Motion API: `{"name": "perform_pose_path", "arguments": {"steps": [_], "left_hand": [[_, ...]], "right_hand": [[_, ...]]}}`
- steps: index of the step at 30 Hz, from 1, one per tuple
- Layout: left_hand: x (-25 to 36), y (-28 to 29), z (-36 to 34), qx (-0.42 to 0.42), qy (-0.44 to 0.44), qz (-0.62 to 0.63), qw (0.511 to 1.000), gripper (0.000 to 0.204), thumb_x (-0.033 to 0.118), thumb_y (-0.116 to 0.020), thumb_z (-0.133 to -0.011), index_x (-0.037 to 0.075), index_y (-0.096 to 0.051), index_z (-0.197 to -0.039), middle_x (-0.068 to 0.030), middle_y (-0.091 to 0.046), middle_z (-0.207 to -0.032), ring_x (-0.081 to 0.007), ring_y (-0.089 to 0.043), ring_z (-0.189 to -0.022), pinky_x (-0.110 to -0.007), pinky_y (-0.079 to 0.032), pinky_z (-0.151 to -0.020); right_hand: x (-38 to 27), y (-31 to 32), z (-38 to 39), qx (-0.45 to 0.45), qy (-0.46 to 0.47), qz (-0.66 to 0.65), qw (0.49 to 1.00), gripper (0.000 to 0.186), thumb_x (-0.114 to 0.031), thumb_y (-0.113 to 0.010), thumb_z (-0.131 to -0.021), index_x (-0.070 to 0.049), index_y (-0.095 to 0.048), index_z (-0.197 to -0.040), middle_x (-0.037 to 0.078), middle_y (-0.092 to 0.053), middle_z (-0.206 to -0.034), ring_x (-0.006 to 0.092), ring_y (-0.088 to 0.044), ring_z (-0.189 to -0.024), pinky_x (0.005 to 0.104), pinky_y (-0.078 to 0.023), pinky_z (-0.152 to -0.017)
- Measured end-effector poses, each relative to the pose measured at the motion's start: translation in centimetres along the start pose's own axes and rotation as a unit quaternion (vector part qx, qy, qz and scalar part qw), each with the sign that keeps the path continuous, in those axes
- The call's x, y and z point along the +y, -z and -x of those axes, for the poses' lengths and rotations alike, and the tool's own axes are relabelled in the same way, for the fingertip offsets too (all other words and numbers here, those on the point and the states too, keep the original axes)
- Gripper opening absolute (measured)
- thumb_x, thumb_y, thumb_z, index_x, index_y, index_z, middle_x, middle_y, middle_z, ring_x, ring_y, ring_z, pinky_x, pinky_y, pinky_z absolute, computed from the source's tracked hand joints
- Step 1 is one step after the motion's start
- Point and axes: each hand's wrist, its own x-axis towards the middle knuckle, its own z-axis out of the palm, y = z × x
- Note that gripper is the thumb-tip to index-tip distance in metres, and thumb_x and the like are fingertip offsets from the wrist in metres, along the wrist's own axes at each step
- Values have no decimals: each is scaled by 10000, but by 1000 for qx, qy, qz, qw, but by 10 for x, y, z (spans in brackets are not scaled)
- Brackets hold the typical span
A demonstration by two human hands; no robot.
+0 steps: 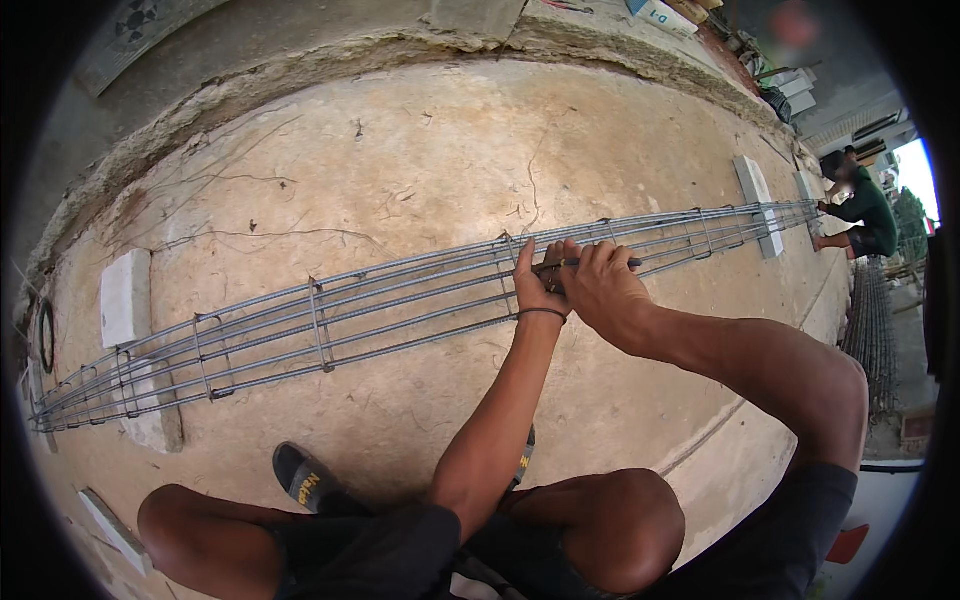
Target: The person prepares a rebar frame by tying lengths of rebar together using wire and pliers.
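A long steel rebar cage [319,325] runs from the lower left to the upper right, its bars joined by square stirrups. My left hand [540,285] is at the cage right of the middle, fingers curled by a stirrup; what they hold is hidden. Right beside it, my right hand [608,290] is closed around a dark-handled tool [634,262], which lies across the cage's upper bars. The tool's working end is hidden among my fingers, so its exact kind does not show.
Pale concrete blocks [125,300] prop the cage at the left, and another block [757,190] supports it at the right. A co-worker in dark green [872,212] crouches at the far right end. Bundled bars [868,345] lie nearer. My sandalled foot [305,480] is below the cage.
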Motion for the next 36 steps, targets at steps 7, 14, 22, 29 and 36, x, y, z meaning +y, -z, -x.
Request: {"name": "perform_pose_path", "arguments": {"steps": [7,14,22,29,36], "left_hand": [[-11,9,-7,-40,-44,-77,995,322,232,-575,-953,146,-454,-667,36,-487,-605,-102,-545,-607,-289,-518,-625],[-3,16,1,-31,-52,-63,996,277,203,-626,-924,140,-467,-706,33,-471,-608,-124,-543,-600,-287,-535,-648],[-6,16,0,-61,-32,-121,990,278,340,-713,-853,124,-541,-814,1,-525,-720,-155,-574,-729,-328,-537,-705],[-5,-4,-14,-73,45,-70,994,503,460,-710,-822,52,-610,-1097,-100,-571,-1200,-227,-541,-1140,-400,-492,-904],[2,19,-29,-50,-20,-54,997,202,203,-616,-839,147,-529,-666,-53,-663,-765,-213,-642,-767,-378,-540,-748]], "right_hand": [[34,-12,-5,-125,-17,-427,895,671,-312,-819,-742,75,-464,-1160,252,-656,-890,323,-679,-840,467,-548,-708],[46,-51,-17,-438,-18,-818,373,518,-234,-788,-820,140,-579,-1110,269,-686,-974,343,-713,-912,456,-586,-814],[37,-22,-19,-370,-62,-725,578,201,3,-689,-814,84,-617,-984,159,-670,-774,261,-705,-802,466,-592,-689],[25,-26,-14,143,38,82,986,511,-123,-716,-788,30,-496,-1223,246,-630,-896,348,-634,-784,505,-521,-730],[68,37,-31,-361,-7,-491,793,589,-267,-805,-743,105,-577,-1139,266,-673,-981,328,-691,-851,433,-549,-755]]}}
